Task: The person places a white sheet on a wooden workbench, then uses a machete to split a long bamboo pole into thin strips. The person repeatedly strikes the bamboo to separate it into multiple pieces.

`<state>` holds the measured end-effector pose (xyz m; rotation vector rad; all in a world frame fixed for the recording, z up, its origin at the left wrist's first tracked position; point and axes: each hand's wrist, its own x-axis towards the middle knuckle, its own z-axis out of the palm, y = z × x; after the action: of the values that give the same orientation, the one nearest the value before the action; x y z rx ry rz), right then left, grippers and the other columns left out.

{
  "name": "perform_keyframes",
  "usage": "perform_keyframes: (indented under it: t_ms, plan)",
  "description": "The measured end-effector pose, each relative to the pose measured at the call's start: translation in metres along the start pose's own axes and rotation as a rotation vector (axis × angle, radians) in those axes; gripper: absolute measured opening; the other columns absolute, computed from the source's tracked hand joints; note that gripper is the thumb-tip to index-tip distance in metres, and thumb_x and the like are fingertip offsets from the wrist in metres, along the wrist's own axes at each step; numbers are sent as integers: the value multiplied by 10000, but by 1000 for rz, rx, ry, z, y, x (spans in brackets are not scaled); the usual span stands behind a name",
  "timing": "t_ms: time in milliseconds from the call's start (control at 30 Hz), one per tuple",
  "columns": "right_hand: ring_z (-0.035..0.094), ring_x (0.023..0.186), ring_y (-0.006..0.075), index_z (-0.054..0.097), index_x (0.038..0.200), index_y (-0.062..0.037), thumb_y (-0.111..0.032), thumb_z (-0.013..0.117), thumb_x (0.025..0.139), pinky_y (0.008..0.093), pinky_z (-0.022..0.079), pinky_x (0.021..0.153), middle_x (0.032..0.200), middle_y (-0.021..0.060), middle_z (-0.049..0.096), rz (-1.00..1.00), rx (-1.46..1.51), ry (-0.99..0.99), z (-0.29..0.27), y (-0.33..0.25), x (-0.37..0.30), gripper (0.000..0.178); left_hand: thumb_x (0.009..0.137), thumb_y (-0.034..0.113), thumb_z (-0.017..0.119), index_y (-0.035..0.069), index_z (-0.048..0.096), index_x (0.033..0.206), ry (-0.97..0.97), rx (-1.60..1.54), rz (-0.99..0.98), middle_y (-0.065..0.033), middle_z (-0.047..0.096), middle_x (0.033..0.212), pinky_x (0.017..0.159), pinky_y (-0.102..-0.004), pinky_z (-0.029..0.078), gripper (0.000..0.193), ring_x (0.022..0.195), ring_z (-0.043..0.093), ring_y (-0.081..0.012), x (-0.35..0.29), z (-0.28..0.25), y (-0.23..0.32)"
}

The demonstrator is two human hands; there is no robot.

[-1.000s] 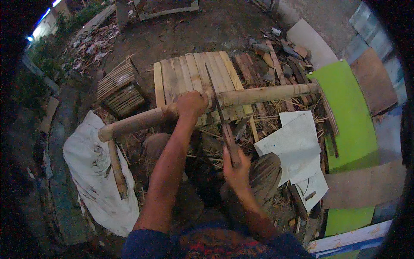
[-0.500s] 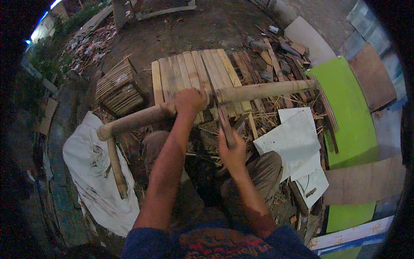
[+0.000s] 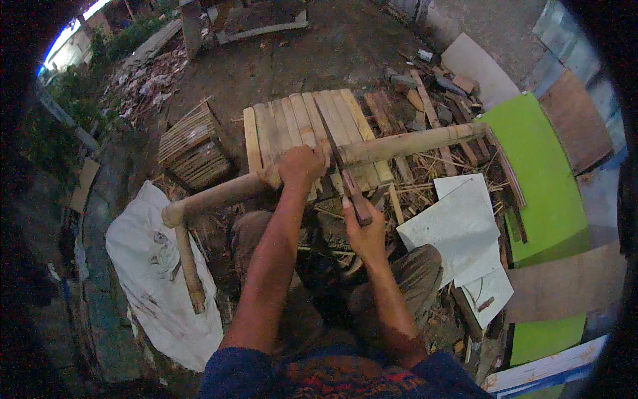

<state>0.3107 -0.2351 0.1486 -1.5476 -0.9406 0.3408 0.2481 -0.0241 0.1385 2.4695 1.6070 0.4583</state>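
Left hand (image 3: 300, 166) is wrapped tight around a long bamboo pole (image 3: 399, 144), pinning it so it can't roll; the pole lies crosswise in front of the person, over the knees, its left end meeting a shorter upright bamboo piece (image 3: 188, 266). Right hand (image 3: 364, 229) is closed around the handle of a long knife (image 3: 340, 166), with the blade laid up against the pole beside the left hand, angled as if for shaving or splitting. A stack of flat bamboo slats (image 3: 299, 123) lies just beyond the pole, close for reach. Shavings and scraps litter the ground. White sack (image 3: 149, 266) is spread at left, pale sheets (image 3: 458, 226) and a green board (image 3: 538, 179) at right, and a slatted bundle (image 3: 189, 146) at upper left.
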Motion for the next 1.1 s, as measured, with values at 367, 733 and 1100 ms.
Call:
perform_keyframes:
  t_ms: [367, 733, 1100]
  plan:
    - [558, 530, 142, 679, 900, -34, -136, 677, 914, 330, 434, 484, 649, 54, 623, -51, -127, -78, -53, 10, -87, 103, 914, 473, 471, -15, 743, 893, -58, -47, -94, -237, 712, 886, 822, -492, 526, 559, 862, 695, -405, 9, -11, 8]
    - [496, 574, 134, 614, 790, 1, -192, 651, 916, 322, 393, 536, 620, 36, 550, 95, -52, 0, -4, 29, 6, 234, 886, 425, 485, -11, 745, 845, -9, -1, -50, -237, 708, 849, 799, -492, 534, 509, 845, 699, -398, -10, -13, 32]
    - [508, 521, 147, 679, 1031, 36, -129, 617, 920, 308, 410, 507, 628, 69, 577, -3, -182, -194, -97, 17, -138, 209, 903, 455, 493, 1, 739, 888, -72, 37, -71, -234, 709, 922, 810, -505, 534, 517, 902, 689, -406, -4, -4, 17]
